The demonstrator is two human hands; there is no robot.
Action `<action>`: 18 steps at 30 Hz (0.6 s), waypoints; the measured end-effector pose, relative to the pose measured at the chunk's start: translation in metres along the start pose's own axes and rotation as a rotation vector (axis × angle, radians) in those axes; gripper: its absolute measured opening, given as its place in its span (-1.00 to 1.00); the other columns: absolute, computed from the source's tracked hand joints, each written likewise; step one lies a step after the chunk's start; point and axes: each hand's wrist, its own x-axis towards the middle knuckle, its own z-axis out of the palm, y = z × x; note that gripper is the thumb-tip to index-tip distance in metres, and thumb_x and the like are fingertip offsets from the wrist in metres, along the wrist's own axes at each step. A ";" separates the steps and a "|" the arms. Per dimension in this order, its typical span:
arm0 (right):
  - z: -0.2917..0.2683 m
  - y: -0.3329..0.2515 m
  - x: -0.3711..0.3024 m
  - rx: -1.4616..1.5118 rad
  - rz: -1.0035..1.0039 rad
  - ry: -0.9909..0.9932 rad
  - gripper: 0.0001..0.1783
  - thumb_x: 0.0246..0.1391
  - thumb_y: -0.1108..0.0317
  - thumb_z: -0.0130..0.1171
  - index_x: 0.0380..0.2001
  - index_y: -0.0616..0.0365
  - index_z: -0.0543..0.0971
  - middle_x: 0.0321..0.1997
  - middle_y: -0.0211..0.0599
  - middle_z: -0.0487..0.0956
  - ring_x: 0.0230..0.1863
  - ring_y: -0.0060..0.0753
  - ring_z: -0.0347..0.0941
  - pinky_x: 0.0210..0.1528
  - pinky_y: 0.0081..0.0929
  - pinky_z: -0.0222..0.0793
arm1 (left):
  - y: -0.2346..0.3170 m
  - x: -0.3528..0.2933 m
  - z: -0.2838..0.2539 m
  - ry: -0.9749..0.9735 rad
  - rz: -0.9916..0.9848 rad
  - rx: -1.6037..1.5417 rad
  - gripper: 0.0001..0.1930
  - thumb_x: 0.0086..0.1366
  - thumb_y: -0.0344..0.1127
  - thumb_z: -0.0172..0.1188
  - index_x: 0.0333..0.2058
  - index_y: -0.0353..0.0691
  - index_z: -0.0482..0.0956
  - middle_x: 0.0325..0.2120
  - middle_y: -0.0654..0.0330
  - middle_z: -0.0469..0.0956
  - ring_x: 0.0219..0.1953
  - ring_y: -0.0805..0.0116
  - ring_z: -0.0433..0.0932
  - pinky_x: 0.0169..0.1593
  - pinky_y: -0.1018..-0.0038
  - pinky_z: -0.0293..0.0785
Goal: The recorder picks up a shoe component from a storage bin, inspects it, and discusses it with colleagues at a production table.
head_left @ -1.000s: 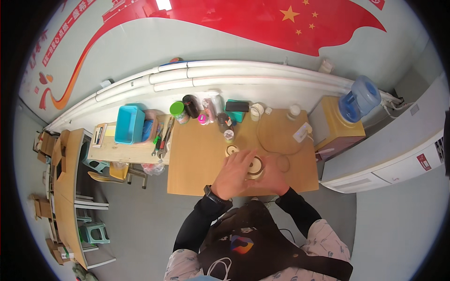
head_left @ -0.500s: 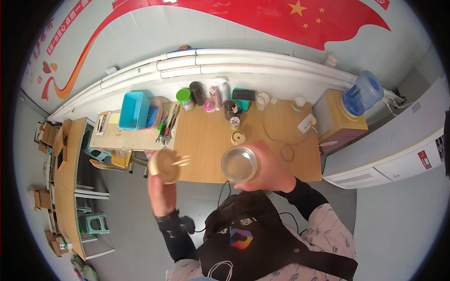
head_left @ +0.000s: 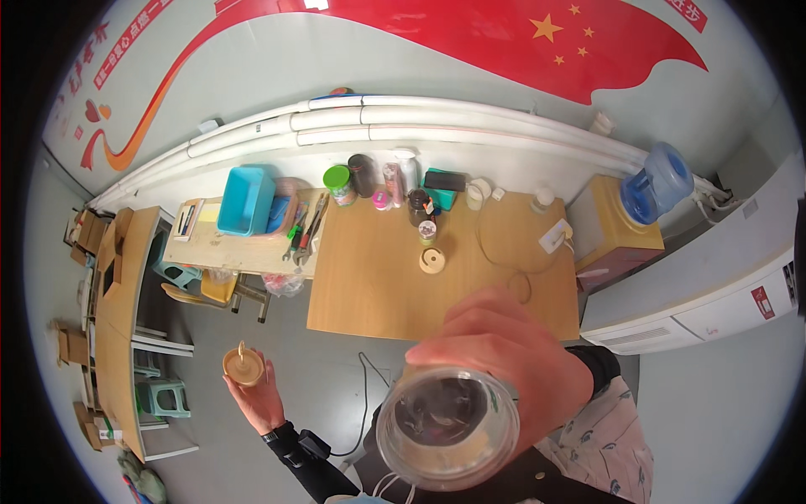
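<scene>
My right hand (head_left: 525, 361) is wrapped round a clear cup (head_left: 449, 424), raised close to the camera and tilted. Dark, blurred shapes show through its clear wall; what they are I cannot make out. Off to the left, over the floor, my left hand (head_left: 265, 408) grips a round tan lid (head_left: 242, 370) with a small upright piece on it. On the brown table ahead lie a round wooden piece with a hole (head_left: 432, 260) and a small lidded jar (head_left: 427, 233).
Bottles and tubs, among them a green-lidded tub (head_left: 340, 185), line the wall side of the table (head_left: 369, 294). A blue bin (head_left: 246, 202) and pliers (head_left: 312, 227) sit to the left. A power strip (head_left: 554, 238) with its cable lies on the right, near a water dispenser (head_left: 617, 218).
The cup in my right hand has come up and nearer, away from the table edge. My left hand has moved left and down with the tan lid.
</scene>
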 end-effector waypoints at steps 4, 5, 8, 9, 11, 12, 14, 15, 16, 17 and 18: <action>0.009 -0.020 0.021 -0.092 -0.112 0.175 -0.45 -0.11 0.26 0.60 -0.07 0.33 0.68 -0.19 -0.14 0.73 -0.31 -0.11 0.55 -0.25 -0.29 0.47 | 0.000 0.000 0.004 -0.005 0.011 0.003 -0.41 0.58 0.14 0.08 0.39 -0.06 0.34 0.36 0.00 0.40 0.39 0.02 0.39 0.42 0.06 0.31; 0.012 -0.023 0.023 -0.111 -0.100 0.208 -0.50 -0.11 0.27 0.59 -0.11 0.33 0.70 -0.18 -0.13 0.75 -0.31 -0.12 0.55 -0.26 -0.30 0.48 | 0.002 0.000 0.003 0.012 0.017 0.007 -0.41 0.58 0.13 0.08 0.39 -0.06 0.34 0.36 0.00 0.41 0.39 0.02 0.39 0.41 0.05 0.32; 0.010 -0.019 0.023 -0.059 -0.131 0.146 -0.56 -0.10 0.28 0.56 -0.15 0.28 0.73 -0.18 -0.17 0.77 -0.31 -0.14 0.54 -0.25 -0.32 0.49 | 0.004 0.001 -0.008 -0.025 0.016 0.000 -0.41 0.57 0.13 0.09 0.40 -0.06 0.33 0.35 0.01 0.41 0.39 0.02 0.39 0.41 0.06 0.33; 0.011 -0.020 0.023 -0.059 -0.134 0.144 -0.56 -0.10 0.28 0.56 -0.15 0.28 0.73 -0.18 -0.17 0.77 -0.31 -0.14 0.54 -0.25 -0.32 0.49 | 0.004 0.001 -0.008 -0.024 0.019 -0.001 -0.41 0.57 0.13 0.09 0.40 -0.06 0.33 0.35 0.01 0.41 0.39 0.02 0.39 0.41 0.06 0.33; 0.015 -0.024 0.023 -0.110 -0.136 0.171 -0.61 -0.09 0.28 0.53 -0.17 0.21 0.75 -0.17 -0.23 0.77 -0.31 -0.18 0.52 -0.26 -0.35 0.46 | 0.003 0.001 -0.007 0.011 0.021 0.010 -0.40 0.57 0.14 0.09 0.39 -0.06 0.33 0.35 0.02 0.42 0.40 0.03 0.39 0.41 0.05 0.32; 0.016 -0.026 0.025 -0.107 -0.137 0.169 -0.61 -0.09 0.28 0.53 -0.17 0.21 0.75 -0.17 -0.23 0.77 -0.31 -0.18 0.52 -0.26 -0.35 0.46 | 0.003 0.000 -0.005 0.013 0.023 0.010 -0.40 0.57 0.14 0.09 0.39 -0.06 0.33 0.35 0.02 0.42 0.40 0.03 0.39 0.41 0.05 0.32; 0.016 -0.034 0.030 -0.196 -0.126 0.183 -0.63 -0.08 0.25 0.53 -0.17 0.14 0.76 -0.13 -0.29 0.77 -0.29 -0.24 0.49 -0.25 -0.35 0.43 | 0.003 0.001 -0.001 0.025 0.022 0.020 -0.43 0.56 0.15 0.09 0.37 -0.01 0.36 0.30 0.06 0.47 0.34 0.07 0.45 0.35 0.11 0.40; 0.016 -0.040 0.033 -0.197 -0.126 0.184 -0.63 -0.08 0.25 0.53 -0.17 0.14 0.76 -0.13 -0.29 0.77 -0.29 -0.24 0.49 -0.25 -0.35 0.43 | 0.002 0.003 0.001 0.023 0.022 0.019 -0.43 0.56 0.15 0.09 0.37 -0.01 0.36 0.30 0.06 0.47 0.34 0.07 0.45 0.35 0.11 0.40; 0.016 -0.047 0.036 -0.188 -0.097 0.192 -0.65 -0.05 0.20 0.52 -0.19 0.11 0.77 -0.12 -0.30 0.76 -0.29 -0.26 0.47 -0.24 -0.34 0.42 | 0.000 0.005 0.003 0.025 0.023 0.020 -0.43 0.56 0.16 0.10 0.37 -0.01 0.37 0.30 0.06 0.47 0.34 0.07 0.45 0.35 0.12 0.40; 0.016 -0.049 0.039 -0.171 -0.070 0.195 -0.66 -0.02 0.15 0.51 -0.21 0.09 0.77 -0.11 -0.32 0.76 -0.28 -0.29 0.46 -0.23 -0.32 0.41 | 0.000 0.004 0.002 0.034 0.030 0.022 -0.43 0.56 0.16 0.10 0.37 -0.01 0.37 0.30 0.07 0.47 0.34 0.07 0.45 0.35 0.12 0.41; 0.014 -0.047 0.039 -0.169 -0.074 0.191 -0.66 -0.02 0.15 0.51 -0.21 0.09 0.77 -0.11 -0.32 0.76 -0.28 -0.29 0.46 -0.23 -0.32 0.41 | 0.001 0.003 -0.001 0.037 0.034 0.021 -0.43 0.56 0.16 0.10 0.37 -0.01 0.37 0.30 0.07 0.47 0.34 0.07 0.45 0.35 0.12 0.41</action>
